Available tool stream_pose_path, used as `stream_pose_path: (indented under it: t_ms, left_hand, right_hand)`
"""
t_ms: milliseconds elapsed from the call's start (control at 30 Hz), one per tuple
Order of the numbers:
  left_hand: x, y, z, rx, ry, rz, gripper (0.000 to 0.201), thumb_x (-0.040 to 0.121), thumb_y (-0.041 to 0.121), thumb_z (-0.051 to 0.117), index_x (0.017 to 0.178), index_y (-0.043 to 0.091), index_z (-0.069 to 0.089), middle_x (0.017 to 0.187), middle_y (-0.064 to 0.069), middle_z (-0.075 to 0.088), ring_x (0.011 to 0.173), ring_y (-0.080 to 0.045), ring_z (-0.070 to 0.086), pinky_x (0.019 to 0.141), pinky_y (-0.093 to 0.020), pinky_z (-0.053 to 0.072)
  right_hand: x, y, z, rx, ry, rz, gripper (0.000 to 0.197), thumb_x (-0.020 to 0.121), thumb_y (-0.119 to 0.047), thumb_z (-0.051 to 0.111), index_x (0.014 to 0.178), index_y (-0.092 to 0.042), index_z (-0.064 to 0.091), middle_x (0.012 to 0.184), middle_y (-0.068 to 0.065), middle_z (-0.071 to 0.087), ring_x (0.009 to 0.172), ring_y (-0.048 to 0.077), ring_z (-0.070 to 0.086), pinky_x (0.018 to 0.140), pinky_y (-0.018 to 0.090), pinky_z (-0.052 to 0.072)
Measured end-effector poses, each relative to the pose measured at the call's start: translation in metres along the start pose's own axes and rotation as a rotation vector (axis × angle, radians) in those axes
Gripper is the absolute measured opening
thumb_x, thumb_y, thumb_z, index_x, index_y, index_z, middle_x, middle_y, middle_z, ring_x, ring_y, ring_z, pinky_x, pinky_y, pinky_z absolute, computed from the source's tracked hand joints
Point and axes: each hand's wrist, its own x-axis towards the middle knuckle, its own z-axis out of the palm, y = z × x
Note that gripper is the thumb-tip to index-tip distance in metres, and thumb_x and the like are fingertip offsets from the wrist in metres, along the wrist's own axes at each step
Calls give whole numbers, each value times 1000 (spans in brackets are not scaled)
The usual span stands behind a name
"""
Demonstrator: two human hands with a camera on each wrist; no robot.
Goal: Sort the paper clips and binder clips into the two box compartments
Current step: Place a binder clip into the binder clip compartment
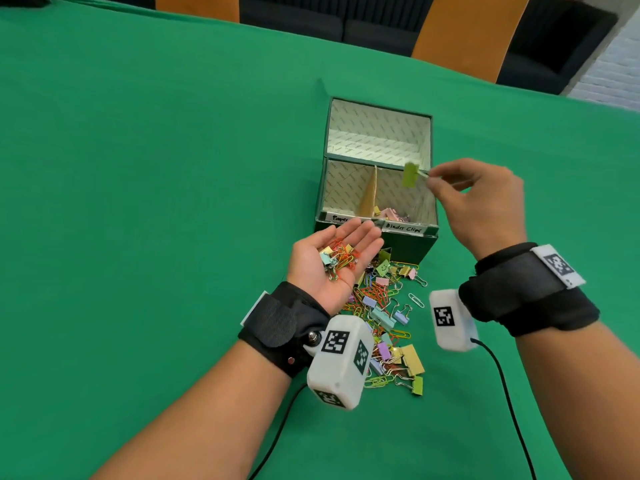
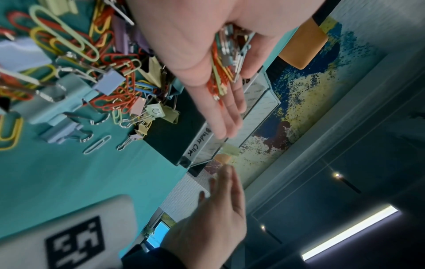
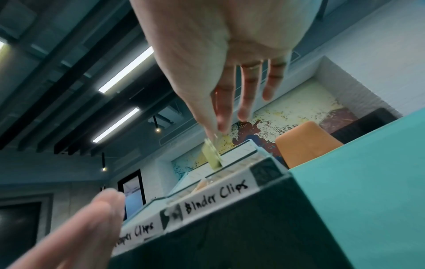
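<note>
My left hand (image 1: 349,239) lies palm up in front of the dark green box (image 1: 410,245), fingers relaxed, cradling a heap of paper clips and small binder clips (image 1: 337,259). My right hand (image 1: 431,178) pinches the wire handle of a green binder clip (image 1: 410,174), which hangs above the right compartment labelled "Binder Clips". That compartment holds several binder clips (image 1: 391,213). A cardboard divider (image 1: 370,195) separates it from the left compartment, whose label my left fingers partly cover. In the right wrist view the green clip (image 3: 212,156) hangs just over the box rim.
A mixed pile of coloured paper clips and binder clips (image 1: 384,317) lies on the green tablecloth (image 1: 138,202) between my wrists, reaching the box front. The box's open lid (image 1: 377,133) stands behind it. Orange chairs (image 1: 464,32) line the far table edge. Cables trail from both wrist cameras.
</note>
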Motion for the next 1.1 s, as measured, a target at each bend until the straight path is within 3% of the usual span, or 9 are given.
stream_pose_path:
  t_ms: [100,333,467,567,733,833,933,1000,1100]
  left_hand:
    - [-1,2,0,7,6,19,44,99,16,37,84,-10,70,93,-25,69,83,-35,71,82,-49,54]
    - [-2,1,2,41,69,90,33,99,16,37,102,-7,61,99,-26,69,84,-34,71,79,-42,58]
    - [-4,-1,5,43,139,70,28,97,15,42,100,-5,61,77,-17,68,62,-24,70,50,-24,54]
    - [-3,-3,5,57,154,62,29,96,18,42,96,-1,64,74,-9,61,49,-13,63,46,-11,45]
    - [0,-1,4,44,157,87,23,96,16,45,100,-1,60,80,-12,61,60,-17,64,52,-21,54]
    - [1,0,3,60,155,101,26,93,14,47,106,-3,62,93,-17,65,79,-24,68,74,-31,59]
    - [-3,1,3,65,107,86,37,94,15,42,80,-4,70,84,-20,69,72,-27,71,83,-34,54]
    - [-2,2,3,33,98,82,33,96,14,42,84,-4,66,81,-20,68,71,-28,70,77,-38,57]
    - [0,2,2,20,72,73,31,98,15,39,94,-6,61,89,-23,69,78,-34,70,78,-47,57]
  right_hand:
    - [-10,4,5,-129,-131,21,9,84,-39,69,88,-32,73,83,-16,63,93,18,61,91,40,48]
    - [-39,-46,9,-4,-447,-344,9,83,-35,70,91,-40,72,86,-20,65,92,13,50,87,39,42]
    - [-46,-52,26,-105,-555,-429,28,83,-26,69,104,-45,70,95,-19,69,102,13,48,97,45,34]
    - [-50,-52,36,-166,-557,-460,26,84,-28,69,103,-46,69,101,-20,69,107,10,48,98,37,26]
    - [-49,-51,36,-65,-500,-413,18,82,-28,72,93,-43,73,82,-16,71,97,14,54,95,48,37]
    - [-48,-55,31,2,-478,-356,20,83,-24,72,93,-41,74,67,-25,56,87,12,57,94,48,42]
    - [-47,-57,25,61,-460,-314,16,83,-25,73,92,-38,75,63,-32,54,81,-4,57,97,48,40]
    - [-44,-55,22,109,-427,-272,14,81,-26,75,89,-37,75,65,-37,59,78,-16,55,97,41,43]
    - [-35,-47,15,175,-322,-213,10,79,-26,77,86,-33,74,75,-21,69,75,-9,62,83,20,50]
